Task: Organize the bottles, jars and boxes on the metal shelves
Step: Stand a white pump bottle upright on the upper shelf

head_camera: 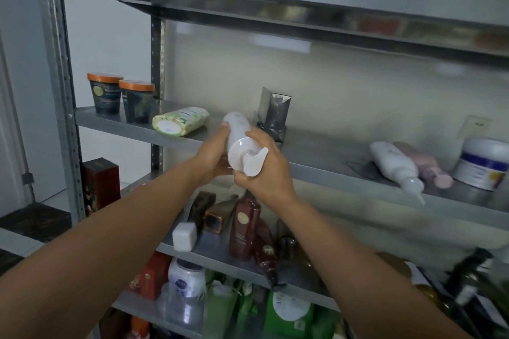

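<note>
Head view, 1 frame, edges blurred. Step in hand: 1 white pump bottle is being carried and is not yet placed. The left grip has thumb and fingers curled round the bottle's body. The right grip is curled round its shoulder, just under the pump head. The bottle is clear of the metal, tilted with its base toward the wall and its pump toward the camera. It sits in front of the middle shelf, between the green packet lying flat and the dark foil box. Judgement: the next move calls for turning it upright and seating its base on bare metal, likely in that gap, without nudging either neighbour. Surface: grey sheet metal, smooth, faintly reflective. 2 orange-lidded tubs stand at the left end. To the right a white squeeze bottle and a pink bottle lie touching, beside an upright white jar. Room: pale wall behind; brown bottles crowd the shelf below.
</note>
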